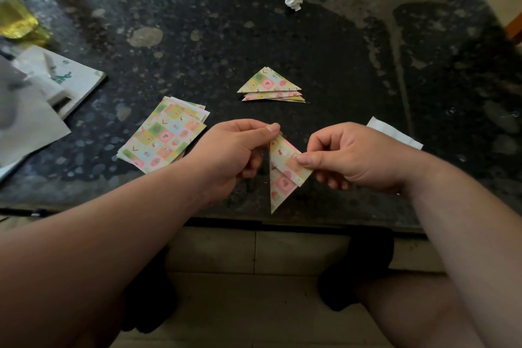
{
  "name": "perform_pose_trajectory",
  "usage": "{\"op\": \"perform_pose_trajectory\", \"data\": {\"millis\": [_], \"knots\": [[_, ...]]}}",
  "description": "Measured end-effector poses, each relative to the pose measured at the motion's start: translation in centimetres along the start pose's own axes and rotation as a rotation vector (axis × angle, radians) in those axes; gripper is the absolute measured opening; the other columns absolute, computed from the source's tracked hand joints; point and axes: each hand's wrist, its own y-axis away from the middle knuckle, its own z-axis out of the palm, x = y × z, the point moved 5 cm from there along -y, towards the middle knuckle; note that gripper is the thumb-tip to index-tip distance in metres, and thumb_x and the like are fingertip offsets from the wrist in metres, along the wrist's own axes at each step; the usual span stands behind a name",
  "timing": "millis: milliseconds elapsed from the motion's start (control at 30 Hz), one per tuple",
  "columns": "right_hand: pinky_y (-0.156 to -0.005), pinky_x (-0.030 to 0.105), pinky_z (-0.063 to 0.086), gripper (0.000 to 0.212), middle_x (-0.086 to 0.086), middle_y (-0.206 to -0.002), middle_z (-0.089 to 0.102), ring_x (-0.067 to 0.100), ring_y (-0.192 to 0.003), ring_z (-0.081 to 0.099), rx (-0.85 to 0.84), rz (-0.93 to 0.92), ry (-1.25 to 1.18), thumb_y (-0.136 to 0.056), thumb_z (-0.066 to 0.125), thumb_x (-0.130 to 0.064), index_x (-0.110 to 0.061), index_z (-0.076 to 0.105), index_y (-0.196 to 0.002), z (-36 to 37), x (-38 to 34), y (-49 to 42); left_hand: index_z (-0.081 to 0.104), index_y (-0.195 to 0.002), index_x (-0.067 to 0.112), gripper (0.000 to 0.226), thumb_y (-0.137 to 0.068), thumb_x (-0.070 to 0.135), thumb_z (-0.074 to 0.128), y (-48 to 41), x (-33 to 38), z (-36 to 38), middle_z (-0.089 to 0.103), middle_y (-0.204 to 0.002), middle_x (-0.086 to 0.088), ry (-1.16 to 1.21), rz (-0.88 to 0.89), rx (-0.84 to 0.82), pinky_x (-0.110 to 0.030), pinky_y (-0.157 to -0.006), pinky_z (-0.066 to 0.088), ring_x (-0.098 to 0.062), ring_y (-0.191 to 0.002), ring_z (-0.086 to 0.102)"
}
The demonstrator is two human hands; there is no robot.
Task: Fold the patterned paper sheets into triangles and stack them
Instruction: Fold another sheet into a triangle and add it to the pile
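Both hands [285,154] pinch a folded patterned sheet [282,178] above the dark table [254,37]

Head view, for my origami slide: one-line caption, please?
Left hand and right hand pinch a part-folded patterned sheet over the dark table; unfolded pile left, triangle stack beyond.

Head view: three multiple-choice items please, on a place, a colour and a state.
1. Where lies the stack of folded triangles? A. on the table, near its middle; B. on the floor; C. on a chair.
2. What colour is the crumpled paper ball? A. red; B. white; C. blue.
3. How is the patterned sheet nearest the camera? A. flat, untouched; B. torn in two; C. pinched by left hand and right hand, partly folded.
Answers: A, it rests on the dark tabletop; B, white against dark stone; C, both hands grip its edges.
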Motion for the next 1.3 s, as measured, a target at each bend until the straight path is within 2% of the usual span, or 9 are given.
{"op": "perform_pose_trajectory", "data": {"millis": [267, 433, 567, 700, 867, 933, 1000, 1100, 1300], "knots": [[-0.046, 0.019, 0.043, 0.02, -0.003, -0.072, 0.072, 0.007, -0.054, 0.061, 0.026, -0.051, -0.037, -0.091, 0.071, -0.031, -0.013, 0.071, -0.098, -0.2, -0.2, 0.1, 0.074, -0.091, 0.005, 0.015, -0.092, 0.02, 0.073, -0.1, -0.1, -0.3, 0.064, -0.068, -0.004, 0.087, -0.061, 0.083, -0.023, -0.046, 0.036, -0.01, -0.051, 0.048], [-0.082, 0.029, 0.06, 0.085, -0.009, -0.115, 0.068, 0.011, -0.1, 0.071, 0.076, -0.159, 0.077, -0.058, 0.088, -0.051, -0.041, 0.055, -0.135, -0.1, -0.4, 0.4, 0.067, -0.092, 0.013, 0.007, -0.097, 0.018, 0.065, -0.2, -0.5, -0.2, 0.052, -0.059, 0.002, 0.231, -0.168, 0.119, -0.02, -0.042, 0.035, -0.008, -0.047, 0.044], [-0.083, 0.024, 0.058, 0.045, -0.011, -0.106, 0.071, 0.006, -0.098, 0.069, 0.28, -0.218, 0.112, -0.078, 0.087, -0.036, -0.036, 0.07, -0.12, 0.3, -0.4, -0.4, 0.065, -0.096, 0.014, 0.006, -0.098, 0.018, 0.062, 0.0, -0.4, 0.1, 0.05, -0.054, 0.004, 0.238, -0.202, 0.104, -0.018, -0.04, 0.035, -0.007, -0.044, 0.045], [-0.057, 0.009, 0.047, 0.014, -0.016, -0.086, 0.076, -0.004, -0.077, 0.069, 0.377, -0.207, 0.028, -0.091, 0.076, -0.017, -0.025, 0.079, -0.103, -0.1, -0.1, -0.8, 0.064, -0.101, 0.013, 0.01, -0.098, 0.023, 0.063, 0.3, -0.4, 0.3, 0.058, -0.057, 0.001, 0.245, -0.197, 0.051, -0.02, -0.043, 0.04, -0.01, -0.046, 0.053], [-0.064, 0.018, 0.055, 0.011, -0.011, -0.085, 0.078, 0.005, -0.08, 0.074, 0.458, -0.154, -0.041, -0.092, 0.076, -0.018, -0.028, 0.08, -0.092, -0.9, 0.4, -1.3, 0.062, -0.124, 0.019, 0.027, -0.097, 0.02, 0.064, 0.6, 0.3, 0.6, 0.069, -0.075, -0.008, 0.193, -0.039, -0.008, -0.026, -0.048, 0.047, -0.02, -0.057, 0.062], [-0.057, 0.021, 0.053, 0.01, -0.005, -0.081, 0.079, 0.009, -0.073, 0.074, 0.461, -0.138, -0.153, -0.092, 0.076, -0.016, -0.024, 0.08, -0.09, -1.0, 0.5, -1.3, 0.06, -0.127, 0.019, 0.03, -0.098, 0.011, 0.058, 0.7, 0.6, 0.8, 0.068, -0.073, -0.007, 0.198, 0.026, -0.043, -0.029, -0.049, 0.047, -0.023, -0.06, 0.062], [-0.043, 0.016, 0.042, 0.009, 0.0, -0.072, 0.076, 0.006, -0.056, 0.067, 0.434, -0.092, -0.346, -0.095, 0.071, -0.011, -0.015, 0.079, -0.091, -0.8, 0.7, -1.2, 0.063, -0.121, 0.012, 0.03, -0.094, 0.005, 0.052, 0.8, 0.8, 1.0, 0.067, -0.077, -0.01, 0.19, 0.057, -0.091, -0.029, -0.051, 0.046, -0.023, -0.061, 0.062], [-0.041, 0.02, 0.033, 0.013, 0.01, -0.078, 0.076, 0.013, -0.056, 0.06, 0.361, -0.015, -0.425, -0.098, 0.066, -0.012, -0.01, 0.079, -0.098, -0.6, 1.0, -1.2, 0.067, -0.103, 0.009, 0.016, -0.097, -0.002, 0.057, 0.9, 0.9, 1.2, 0.07, -0.076, -0.007, 0.071, 0.094, -0.096, -0.025, -0.053, 0.046, -0.016, -0.061, 0.061], [-0.042, 0.021, 0.038, 0.02, 0.014, -0.088, 0.076, 0.014, -0.06, 0.067, 0.299, 0.02, -0.632, -0.1, 0.057, -0.01, -0.003, 0.075, -0.106, -0.5, 1.1, -1.1, 0.072, -0.086, 0.011, 0.014, -0.098, 0.013, 0.065, 0.5, 0.5, 0.9, 0.071, -0.079, -0.007, 0.03, 0.038, -0.037, -0.023, -0.053, 0.045, -0.012, -0.059, 0.06]]}}
